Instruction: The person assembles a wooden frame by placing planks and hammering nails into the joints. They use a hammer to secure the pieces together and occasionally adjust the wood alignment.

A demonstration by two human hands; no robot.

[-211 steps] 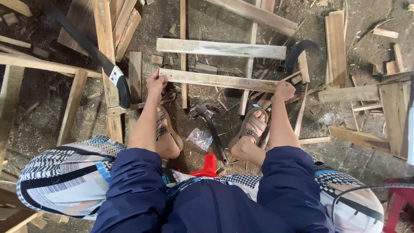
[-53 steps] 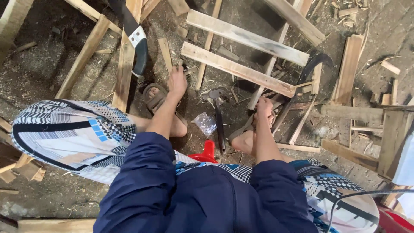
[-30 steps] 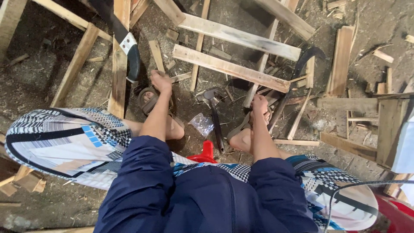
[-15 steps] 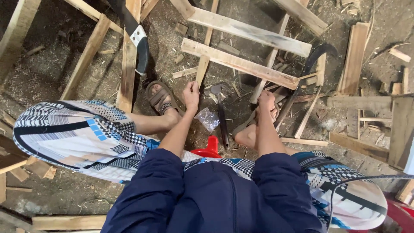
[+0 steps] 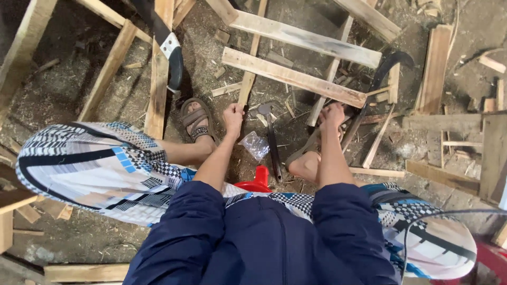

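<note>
I sit on a red stool and look down at my knees and a dirt floor littered with wood. My left hand reaches down with its fingers curled at the near end of a thin wooden strip. It is just left of a hammer and above a small clear plastic bag. My right hand is a closed fist over my right foot, under the end of a pale wooden slat. What the fist holds is hidden.
A second slat lies beyond the first. A saw with a black handle rests on a plank at upper left. A curved black blade lies at the right. My left sandal is planted beside the plank. Loose boards, offcuts and sawdust lie all around.
My left hand has moved right, from beside the sandal to the strip's end next to the hammer. The right fist has stayed by my foot. The view has shifted slightly.
</note>
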